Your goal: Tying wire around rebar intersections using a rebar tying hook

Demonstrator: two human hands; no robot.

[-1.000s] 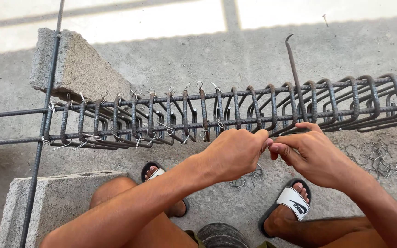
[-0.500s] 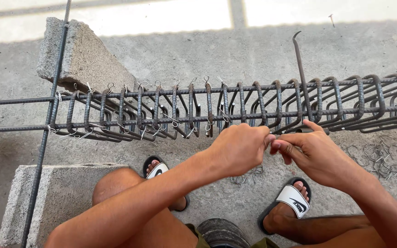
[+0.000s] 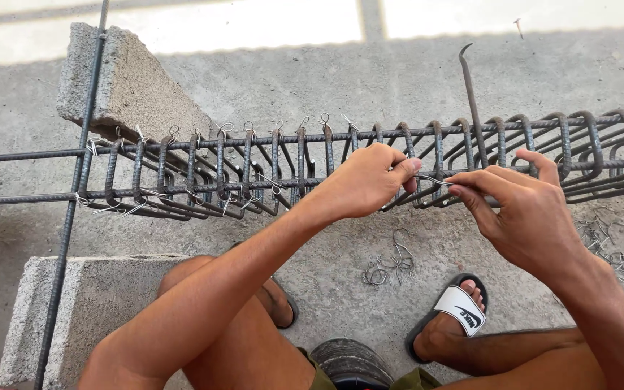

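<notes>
Steel rebar cage [image 3: 254,173] lies across two concrete blocks [image 3: 120,87]. Left hand [image 3: 362,180] and right hand [image 3: 525,213] each pinch one end of a thin tie wire [image 3: 433,178], stretched between them at the cage's near bar.

Over the long dark cage of ribbed steel bars and stirrups [image 3: 269,170], the left hand [image 3: 359,184] and right hand [image 3: 525,217] pinch a thin silver tie wire [image 3: 433,179] between them, a hooked steel tool [image 3: 471,97] leaning on the cage just behind
</notes>
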